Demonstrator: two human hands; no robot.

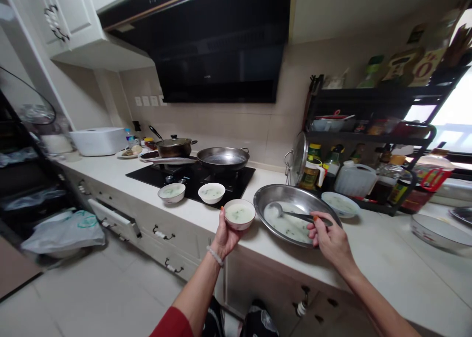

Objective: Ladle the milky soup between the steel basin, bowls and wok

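Note:
My left hand grips a small bowl of pale soup with green bits, thumb at the rim and fingers underneath. The bowl is close to the counter's front edge, left of a large steel basin. In my right hand is a ladle, held by its handle above the basin. Its head rests in the whitish soup there. Two more bowls of the same soup, a middle bowl and a left bowl, stand by the hob.
A wok and a lidded pot sit on the black hob. Behind the basin are a soup dish, an upright lid and a black rack of bottles. A bowl is far right; a drawer stands pulled out.

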